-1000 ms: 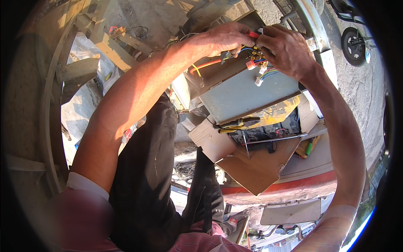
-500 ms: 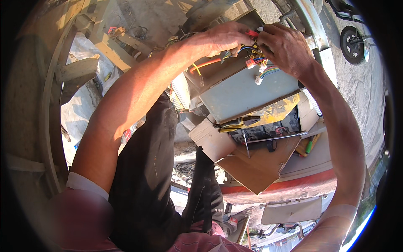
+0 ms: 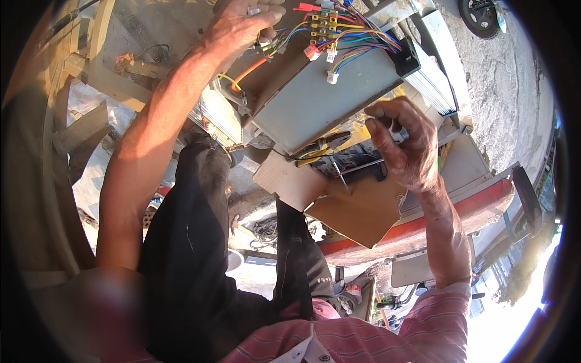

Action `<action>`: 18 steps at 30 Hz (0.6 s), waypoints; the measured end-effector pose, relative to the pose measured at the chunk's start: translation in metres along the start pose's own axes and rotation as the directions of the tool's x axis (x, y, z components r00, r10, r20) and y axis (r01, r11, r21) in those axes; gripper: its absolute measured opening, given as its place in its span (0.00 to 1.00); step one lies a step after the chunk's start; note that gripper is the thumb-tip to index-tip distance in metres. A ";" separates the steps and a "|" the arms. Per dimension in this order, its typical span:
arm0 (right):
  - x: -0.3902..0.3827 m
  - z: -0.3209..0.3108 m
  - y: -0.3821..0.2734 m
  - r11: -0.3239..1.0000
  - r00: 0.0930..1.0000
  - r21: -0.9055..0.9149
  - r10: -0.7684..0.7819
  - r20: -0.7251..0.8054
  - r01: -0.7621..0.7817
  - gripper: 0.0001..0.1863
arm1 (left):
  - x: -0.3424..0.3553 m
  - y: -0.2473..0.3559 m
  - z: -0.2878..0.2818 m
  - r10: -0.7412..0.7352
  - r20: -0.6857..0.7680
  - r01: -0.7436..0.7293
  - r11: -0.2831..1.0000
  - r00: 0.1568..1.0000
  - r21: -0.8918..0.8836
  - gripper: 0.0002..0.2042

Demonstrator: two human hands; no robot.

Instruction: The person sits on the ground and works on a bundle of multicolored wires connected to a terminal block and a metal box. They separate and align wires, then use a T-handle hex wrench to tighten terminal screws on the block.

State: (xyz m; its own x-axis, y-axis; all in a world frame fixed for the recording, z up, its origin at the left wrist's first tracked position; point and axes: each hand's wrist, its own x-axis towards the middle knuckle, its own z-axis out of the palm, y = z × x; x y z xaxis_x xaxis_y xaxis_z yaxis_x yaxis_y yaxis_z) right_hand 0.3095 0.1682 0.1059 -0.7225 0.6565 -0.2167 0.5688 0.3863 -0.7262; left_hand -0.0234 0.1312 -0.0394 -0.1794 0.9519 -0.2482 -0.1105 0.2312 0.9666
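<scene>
Head: left hand (image 3: 237, 27) curled beside wires (image 3: 382, 40), right hand (image 3: 411, 148) loosely cupped

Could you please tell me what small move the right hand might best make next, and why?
Probably move the right hand toward the yellow-and-black tool: that hand looks open and empty, and the tool lies near it in the picture, while the left hand is up beside the coloured wires.

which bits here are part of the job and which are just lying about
Likely part of the job, near the left hand:
coloured wires
terminal block
white plugs
finned unit the wires run to

Seemingly just lying about:
torn cardboard
coiled cable on the ground
</scene>
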 end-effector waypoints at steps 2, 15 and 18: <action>-0.051 0.015 0.014 0.969 0.974 0.098 0.226 0.032 -0.228 0.09 | -0.017 0.007 -0.015 -0.070 -0.061 0.077 0.990 0.996 0.118 0.18; -0.249 0.053 0.066 0.924 0.913 -0.129 0.377 0.155 -0.359 0.12 | -0.134 0.109 -0.053 -0.118 -0.116 0.140 0.969 0.986 0.205 0.15; -0.244 0.055 0.071 0.915 0.894 -0.141 0.400 0.202 -0.377 0.13 | -0.172 0.133 -0.058 -0.267 -0.056 0.270 0.961 0.962 0.063 0.18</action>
State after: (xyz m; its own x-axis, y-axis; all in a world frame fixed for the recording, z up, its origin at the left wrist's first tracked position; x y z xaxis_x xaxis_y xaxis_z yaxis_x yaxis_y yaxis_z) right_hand 0.5045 -0.0006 0.0711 -0.4983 0.6101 -0.6160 0.8485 0.1970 -0.4912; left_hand -0.0641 -0.0135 0.1285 -0.1974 0.8430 -0.5004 -0.0932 0.4920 0.8656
